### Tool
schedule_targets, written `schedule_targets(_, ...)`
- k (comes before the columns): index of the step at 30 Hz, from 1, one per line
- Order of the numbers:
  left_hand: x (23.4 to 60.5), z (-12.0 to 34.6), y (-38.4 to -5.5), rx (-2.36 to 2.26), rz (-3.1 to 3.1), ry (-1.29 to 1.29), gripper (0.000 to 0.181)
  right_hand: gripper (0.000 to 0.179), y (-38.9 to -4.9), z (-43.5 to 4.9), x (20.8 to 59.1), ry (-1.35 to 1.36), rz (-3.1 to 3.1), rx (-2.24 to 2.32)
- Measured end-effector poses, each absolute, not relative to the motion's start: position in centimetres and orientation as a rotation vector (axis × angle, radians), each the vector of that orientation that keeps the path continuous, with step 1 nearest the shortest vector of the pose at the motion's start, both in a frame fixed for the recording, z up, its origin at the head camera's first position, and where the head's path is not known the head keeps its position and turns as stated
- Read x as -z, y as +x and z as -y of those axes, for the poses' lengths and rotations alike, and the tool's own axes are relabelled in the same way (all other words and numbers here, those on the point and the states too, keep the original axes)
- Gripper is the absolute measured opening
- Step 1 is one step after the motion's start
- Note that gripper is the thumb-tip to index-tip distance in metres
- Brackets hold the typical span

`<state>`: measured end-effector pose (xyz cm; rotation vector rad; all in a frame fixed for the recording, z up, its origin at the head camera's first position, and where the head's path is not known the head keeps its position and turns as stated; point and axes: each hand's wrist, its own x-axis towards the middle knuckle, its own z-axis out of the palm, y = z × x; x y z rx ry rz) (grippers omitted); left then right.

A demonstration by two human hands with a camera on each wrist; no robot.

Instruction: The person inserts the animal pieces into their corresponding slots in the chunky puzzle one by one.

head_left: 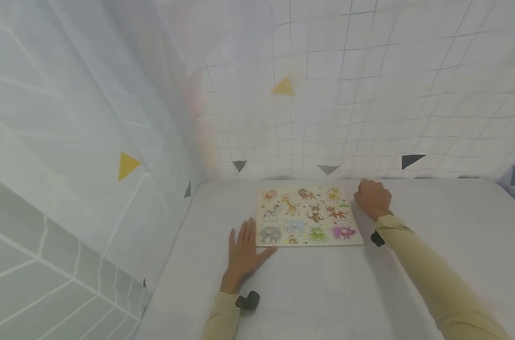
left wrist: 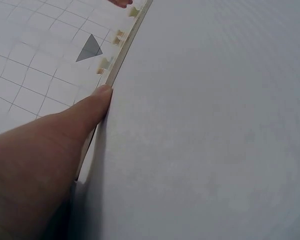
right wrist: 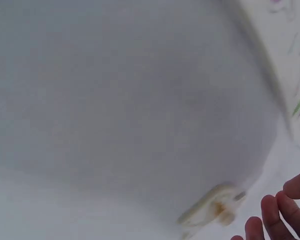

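A wooden animal peg puzzle board (head_left: 305, 239) lies flat, with elephant (head_left: 270, 234), frog (head_left: 318, 234) and purple hippo (head_left: 343, 232) pieces along its near side. My left hand (head_left: 243, 253) rests at its near left corner, fingers straight along the left side. In the left wrist view the left thumb (left wrist: 92, 110) touches the board's edge. My right hand (head_left: 374, 198) is beside the far right corner, fingers loosely bent. Close to its fingertips (right wrist: 271, 205), in the right wrist view, a blurred knobbed puzzle piece (right wrist: 212, 206) sits apart from them.
The board stands on a white cloth-covered table (head_left: 316, 293). Behind it hangs a white sheet (head_left: 325, 118) with grid lines and triangles, and another patterned sheet (head_left: 91, 189) closes off the left side.
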<state>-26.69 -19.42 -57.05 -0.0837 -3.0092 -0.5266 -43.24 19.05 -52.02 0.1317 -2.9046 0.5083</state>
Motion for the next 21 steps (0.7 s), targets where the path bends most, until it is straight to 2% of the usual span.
schedule_targets(8, 57.0, 19.7, -26.9, 0.492, 3.008, -0.085, 0.109, 0.028, -42.1, -21.9, 52.6, 0.0, 2.984, -0.505)
schedule_targets(21, 56.7, 19.3, -26.6, 0.529, 2.992, -0.108, 0.109, 0.028, -40.6, -23.3, 52.8, -0.043, 3.075, -0.529)
